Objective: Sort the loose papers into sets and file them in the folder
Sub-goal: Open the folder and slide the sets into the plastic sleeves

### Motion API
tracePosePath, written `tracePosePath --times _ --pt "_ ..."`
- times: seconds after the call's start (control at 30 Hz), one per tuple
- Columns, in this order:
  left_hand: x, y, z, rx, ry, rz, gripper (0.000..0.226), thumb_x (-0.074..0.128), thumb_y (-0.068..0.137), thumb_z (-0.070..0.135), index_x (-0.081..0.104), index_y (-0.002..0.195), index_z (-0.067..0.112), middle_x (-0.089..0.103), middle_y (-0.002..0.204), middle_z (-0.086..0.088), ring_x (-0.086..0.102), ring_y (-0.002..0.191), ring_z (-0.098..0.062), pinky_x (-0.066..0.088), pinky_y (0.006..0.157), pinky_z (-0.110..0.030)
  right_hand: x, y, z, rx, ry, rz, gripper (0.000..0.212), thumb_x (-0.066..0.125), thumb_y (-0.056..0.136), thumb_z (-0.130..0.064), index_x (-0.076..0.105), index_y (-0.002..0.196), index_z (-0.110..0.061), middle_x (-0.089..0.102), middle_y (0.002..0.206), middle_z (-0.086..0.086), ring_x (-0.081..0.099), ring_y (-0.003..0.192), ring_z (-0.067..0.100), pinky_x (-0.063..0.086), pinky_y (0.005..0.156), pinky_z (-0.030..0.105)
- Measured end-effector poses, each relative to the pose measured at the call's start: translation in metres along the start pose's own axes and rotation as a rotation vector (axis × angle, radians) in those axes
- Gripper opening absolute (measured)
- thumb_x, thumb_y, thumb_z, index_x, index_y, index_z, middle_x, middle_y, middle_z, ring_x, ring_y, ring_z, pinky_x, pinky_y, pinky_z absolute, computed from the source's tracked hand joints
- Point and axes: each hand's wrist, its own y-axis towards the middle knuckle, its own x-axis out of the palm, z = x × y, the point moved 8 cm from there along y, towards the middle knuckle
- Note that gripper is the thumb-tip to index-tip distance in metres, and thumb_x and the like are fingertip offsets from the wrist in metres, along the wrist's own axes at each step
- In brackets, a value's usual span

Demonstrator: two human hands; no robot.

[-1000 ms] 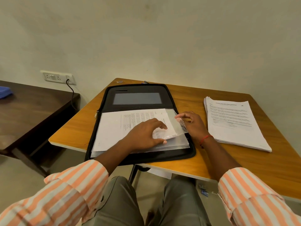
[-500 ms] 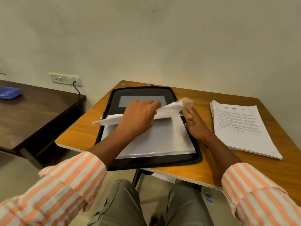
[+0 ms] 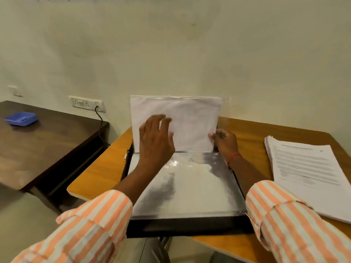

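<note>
The clear plastic sleeve of white sheets (image 3: 191, 120) was propped upright by the left hand (image 3: 155, 144), fingers spread, its edge pinched by the right hand (image 3: 226, 142), and was best laid over flat, uncreased.

Your black folder (image 3: 190, 227) looks matt; its plastic sleeves (image 3: 190, 186) gleam glossy. At three o'clock, a matt paper stack (image 3: 303, 177) lies on your smooth, varnished wooden table (image 3: 98, 173).

Sleeves (image 3: 91, 221), orange-and-white striped; folder (image 3: 190, 226), black. Table (image 3: 102, 171), honey-brown wood grain; tray (image 3: 20, 118), blue. Wrist thread (image 3: 233, 156), red; paper stack (image 3: 307, 177), white.
</note>
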Motion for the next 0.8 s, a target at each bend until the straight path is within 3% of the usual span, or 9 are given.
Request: tracePosePath --times 0.13,0.23,0.43,0.5,0.63,0.8 --pt "0.079 -0.035 -0.033 -0.067 -0.073 -0.377 0.04 0.067 0.092 0.039 0.061 0.127 0.021 0.055 0.138 -0.002 0.048 0.129 -0.024 0.037 0.104 -0.039 0.01 0.018 0.009 0.02 -0.132 0.051 0.017 0.076 0.089 -0.025 0.069 0.098 -0.013 0.071 0.094 0.003 0.064 0.085 0.018 0.047 0.071 0.021" --pt "0.121 -0.043 -0.041 -0.167 -0.124 -0.605 0.053 0.055 0.096 0.055 0.056 0.138 0.024 0.051 0.147 0.001 0.043 0.136 -0.021 0.031 0.113 -0.038 0.013 0.02 0.016 0.047 -0.256 0.143 0.035 0.075 0.089 -0.024 0.062 0.118 -0.008 0.068 0.11 0.009 0.058 0.09 0.016 0.042 0.076 0.023" --pt "0.135 -0.053 -0.046 -0.218 -0.122 -0.547 0.059 0.053 0.093 0.057 0.055 0.141 0.022 0.052 0.144 0.0 0.042 0.136 -0.02 0.035 0.111 -0.039 0.024 0.024 0.024 -0.095 -0.399 0.131 0.056 0.076 0.087 -0.019 0.051 0.136 -0.008 0.055 0.134 0.014 0.057 0.12 0.029 0.048 0.097 0.033" --pt "0.134 -0.053 -0.045 -0.214 -0.109 -0.529 0.06 0.051 0.092 0.059 0.056 0.139 0.021 0.054 0.142 0.0 0.044 0.134 -0.02 0.037 0.109 -0.04 0.035 0.026 0.025 -0.149 -0.472 0.052 0.052 0.077 0.087 -0.019 0.056 0.133 -0.009 0.048 0.138 0.014 0.052 0.125 0.03 0.046 0.105 0.037" --pt "0.133 -0.053 -0.045 -0.227 -0.103 -0.515 0.058 0.052 0.093 0.058 0.056 0.139 0.022 0.053 0.142 0.0 0.044 0.134 -0.019 0.036 0.11 -0.039 0.054 0.033 0.032 -0.145 -0.619 -0.102 0.031 0.067 0.094 -0.025 0.067 0.121 -0.009 0.041 0.147 0.015 0.041 0.136 0.029 0.03 0.111 0.027" --pt "0.135 -0.053 -0.047 -0.212 -0.131 -0.58 0.06 0.049 0.095 0.057 0.055 0.141 0.02 0.052 0.145 -0.004 0.04 0.139 -0.022 0.033 0.116 -0.041 0.052 0.031 0.031 -0.13 -0.842 -0.131 0.035 0.049 0.102 -0.039 0.061 0.133 -0.026 0.033 0.155 0.015 0.035 0.141 0.035 0.028 0.115 0.044"
